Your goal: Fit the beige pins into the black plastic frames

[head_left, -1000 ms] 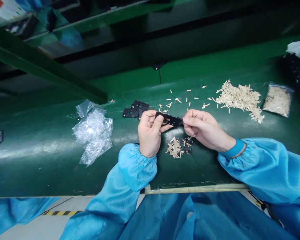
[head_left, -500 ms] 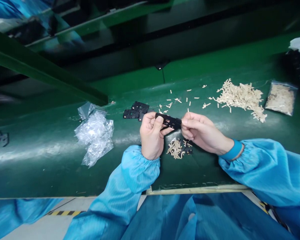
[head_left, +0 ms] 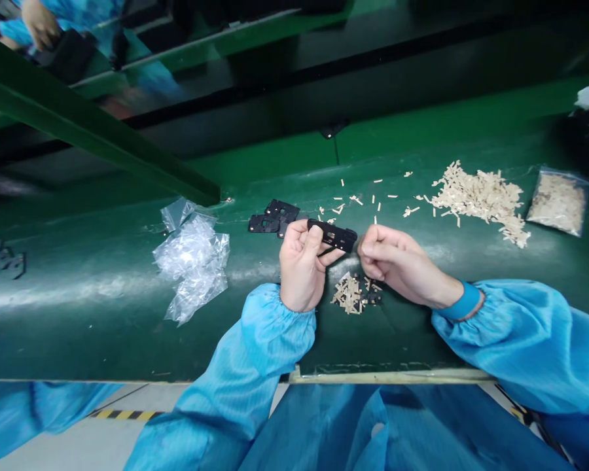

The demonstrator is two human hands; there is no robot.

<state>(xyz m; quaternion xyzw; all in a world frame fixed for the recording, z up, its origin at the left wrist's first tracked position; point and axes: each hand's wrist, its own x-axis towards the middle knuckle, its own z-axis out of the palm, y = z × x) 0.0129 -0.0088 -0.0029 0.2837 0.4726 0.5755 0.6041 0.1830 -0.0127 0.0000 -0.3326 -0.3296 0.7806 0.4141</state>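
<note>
A flat black plastic part (head_left: 338, 236) with small cut-outs is held tilted in my left hand (head_left: 303, 265), its thumb pressing on the face. My right hand (head_left: 397, 265) is closed in a pinch just off the part's right end; whatever is between the fingertips is hidden. Below the hands lies a small pile of beige strips and tiny black pieces (head_left: 351, 294). Behind my left hand, several more black plastic parts (head_left: 265, 223) lie on the green bench (head_left: 255, 347).
A crumpled heap of clear plastic bags (head_left: 194, 255) lies to the left. At the right are a large pile of beige strips (head_left: 476, 196) and a filled zip bag (head_left: 559, 201). A green post (head_left: 103, 134) slants across the left. Another person's hand (head_left: 40, 25) shows at upper left.
My right hand has drawn slightly away from the black part's right end, leaving a gap. My left hand still holds the part. The whole view has shifted a little.
</note>
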